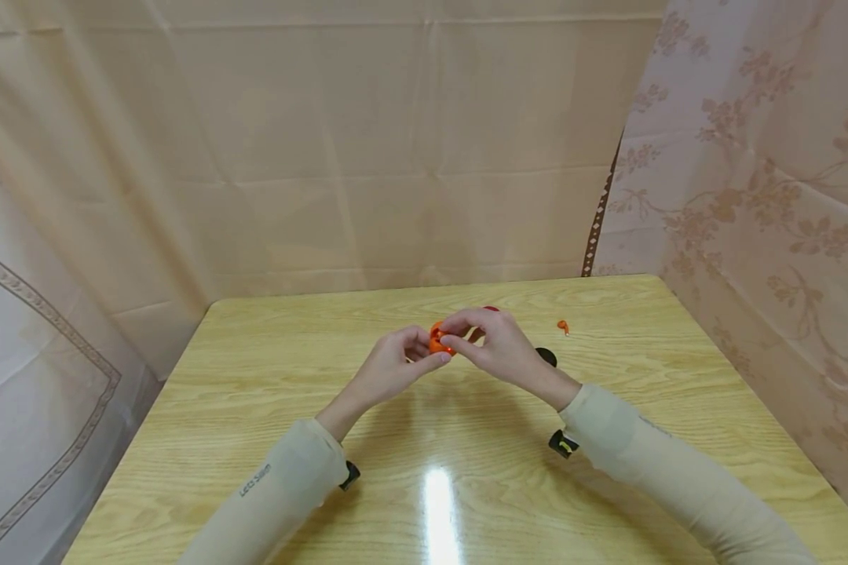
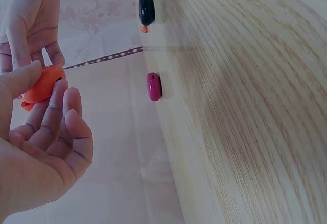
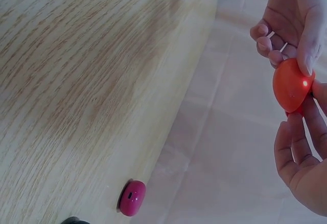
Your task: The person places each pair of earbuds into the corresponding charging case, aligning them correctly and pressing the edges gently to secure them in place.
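An orange earbud case (image 1: 436,345), its lid raised, is held up over the table between both hands. My left hand (image 1: 392,362) grips it from the left, thumb on the near side and fingers behind. From the right, thumb and forefinger of my right hand (image 1: 498,345) pinch at the opened part of the case; I cannot tell whether an earbud is between those fingertips. A small light glows on the rounded orange shell (image 3: 291,89) in the right wrist view. One loose orange earbud (image 1: 563,326) lies on the table to the right.
A pink earbud case (image 2: 154,86) sits on the wooden table (image 1: 268,345) behind the right hand. A black case (image 1: 546,357) stands further right, partly covered by the right wrist in the head view. Curtains (image 1: 396,157) hang behind and beside the table.
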`<control>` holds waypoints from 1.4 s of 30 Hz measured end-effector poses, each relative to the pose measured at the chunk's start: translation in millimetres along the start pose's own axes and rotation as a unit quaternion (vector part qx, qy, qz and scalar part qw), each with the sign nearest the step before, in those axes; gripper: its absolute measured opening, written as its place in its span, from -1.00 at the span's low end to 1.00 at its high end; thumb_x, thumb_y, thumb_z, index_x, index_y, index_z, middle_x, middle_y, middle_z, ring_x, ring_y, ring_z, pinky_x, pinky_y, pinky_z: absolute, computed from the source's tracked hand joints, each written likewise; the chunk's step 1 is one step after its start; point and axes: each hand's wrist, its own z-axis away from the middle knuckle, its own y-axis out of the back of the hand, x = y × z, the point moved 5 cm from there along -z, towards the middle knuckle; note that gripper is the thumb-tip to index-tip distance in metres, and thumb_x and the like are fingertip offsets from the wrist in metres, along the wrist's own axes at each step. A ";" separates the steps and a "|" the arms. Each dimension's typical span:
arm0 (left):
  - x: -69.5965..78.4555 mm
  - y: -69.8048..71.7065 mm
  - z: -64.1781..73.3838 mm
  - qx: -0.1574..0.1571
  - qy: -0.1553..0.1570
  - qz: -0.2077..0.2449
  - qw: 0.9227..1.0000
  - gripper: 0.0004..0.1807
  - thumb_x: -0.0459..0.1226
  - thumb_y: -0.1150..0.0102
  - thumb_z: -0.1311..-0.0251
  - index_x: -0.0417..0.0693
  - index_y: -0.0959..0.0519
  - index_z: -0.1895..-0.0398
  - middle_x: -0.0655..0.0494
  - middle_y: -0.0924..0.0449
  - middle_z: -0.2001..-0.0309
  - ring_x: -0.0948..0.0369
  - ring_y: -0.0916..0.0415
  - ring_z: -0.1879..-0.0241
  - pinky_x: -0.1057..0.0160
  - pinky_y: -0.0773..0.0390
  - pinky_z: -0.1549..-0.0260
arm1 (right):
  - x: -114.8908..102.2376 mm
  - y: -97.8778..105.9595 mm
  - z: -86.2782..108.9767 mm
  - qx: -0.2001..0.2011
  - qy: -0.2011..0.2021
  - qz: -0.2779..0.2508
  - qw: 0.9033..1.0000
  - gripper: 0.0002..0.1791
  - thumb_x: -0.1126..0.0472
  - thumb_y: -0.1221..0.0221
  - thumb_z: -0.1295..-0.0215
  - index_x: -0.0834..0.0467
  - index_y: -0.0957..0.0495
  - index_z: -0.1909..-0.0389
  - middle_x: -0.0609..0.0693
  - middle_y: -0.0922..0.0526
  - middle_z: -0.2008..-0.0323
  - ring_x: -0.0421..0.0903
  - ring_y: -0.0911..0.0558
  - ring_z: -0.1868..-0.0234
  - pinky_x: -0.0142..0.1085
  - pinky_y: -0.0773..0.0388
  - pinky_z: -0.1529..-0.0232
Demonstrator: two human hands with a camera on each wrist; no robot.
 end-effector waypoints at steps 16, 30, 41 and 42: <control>-1.0 -1.2 -0.6 -0.002 0.000 -0.003 1.000 -0.77 -0.05 -0.38 -0.28 0.04 -0.61 0.19 0.17 -0.66 0.30 0.15 -0.62 0.28 0.13 -0.61 0.26 | 2.5 -0.2 -0.6 -0.008 0.016 0.014 1.000 -0.87 0.29 -0.33 -0.34 0.11 -0.74 0.13 -0.13 -0.76 0.24 -0.23 -0.68 0.30 -0.24 -0.65 0.30; -1.2 -3.1 -2.3 -0.004 -0.002 -0.006 1.000 -0.78 -0.08 -0.39 -0.28 0.03 -0.61 0.21 0.18 -0.66 0.32 0.17 -0.61 0.31 0.14 -0.61 0.29 | 2.9 0.7 0.2 -0.020 0.003 0.021 1.000 -0.89 0.30 -0.31 -0.36 0.13 -0.72 0.13 -0.11 -0.75 0.25 -0.21 -0.66 0.28 -0.17 -0.65 0.29; -1.9 -4.2 -2.0 -0.009 0.001 0.002 1.000 -0.77 -0.07 -0.39 -0.28 0.02 -0.62 0.21 0.16 -0.66 0.32 0.15 -0.62 0.30 0.14 -0.62 0.27 | 5.2 0.2 2.4 -0.024 0.002 0.019 1.000 -0.89 0.28 -0.33 -0.36 0.12 -0.72 0.13 -0.14 -0.73 0.26 -0.22 -0.64 0.29 -0.19 -0.65 0.29; -1.5 -4.3 -1.9 -0.008 0.001 0.002 1.000 -0.77 -0.07 -0.39 -0.28 0.02 -0.62 0.21 0.16 -0.66 0.32 0.16 -0.62 0.30 0.13 -0.62 0.27 | 5.5 0.2 2.4 -0.024 0.002 0.019 1.000 -0.89 0.28 -0.33 -0.35 0.12 -0.72 0.13 -0.14 -0.73 0.26 -0.22 -0.64 0.29 -0.19 -0.65 0.29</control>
